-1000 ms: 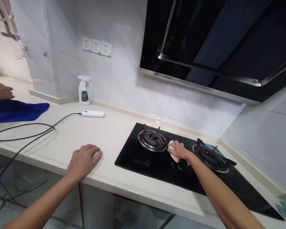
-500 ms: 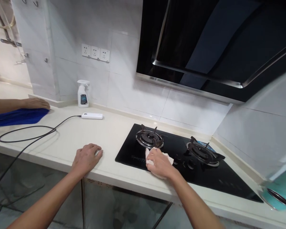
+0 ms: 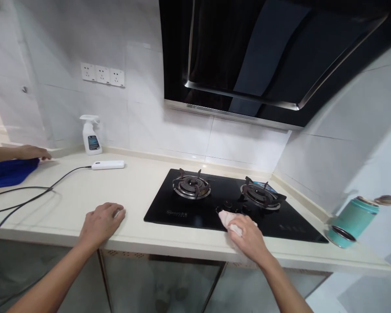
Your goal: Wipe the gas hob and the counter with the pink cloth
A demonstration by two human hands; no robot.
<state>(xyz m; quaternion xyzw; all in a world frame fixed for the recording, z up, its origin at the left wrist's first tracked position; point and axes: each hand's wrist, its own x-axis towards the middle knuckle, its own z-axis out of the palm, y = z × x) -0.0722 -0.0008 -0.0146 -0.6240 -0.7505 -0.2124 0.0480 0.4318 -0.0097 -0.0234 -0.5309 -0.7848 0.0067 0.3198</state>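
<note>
My right hand (image 3: 246,237) is closed around a crumpled white cloth (image 3: 227,217) and presses it on the front part of the black gas stove (image 3: 208,219), just in front of the control knobs (image 3: 228,204). Part of the cloth is hidden under my fingers. To the left of the stove, my left hand (image 3: 101,224) rests on the cream countertop (image 3: 137,191) near its front edge, fingers curled in. Something pale shows between the thumb and the fingers; I cannot make out what it is. Two burners with pan supports, the left burner (image 3: 191,184) and the right burner (image 3: 260,195), sit behind the cloth.
At far left another person's hand (image 3: 34,152) is by a blue cloth (image 3: 11,171). A white spray bottle (image 3: 91,137) stands against the wall, near a white power bank (image 3: 108,164) with a black cable (image 3: 35,198). Teal canisters (image 3: 358,215) stand at right, under the range hood's (image 3: 234,56) side.
My right hand has wiped the cloth rightward, from before the left burner to the knobs. My left hand stays on the countertop. The view has turned right, bringing the teal canisters further in.
</note>
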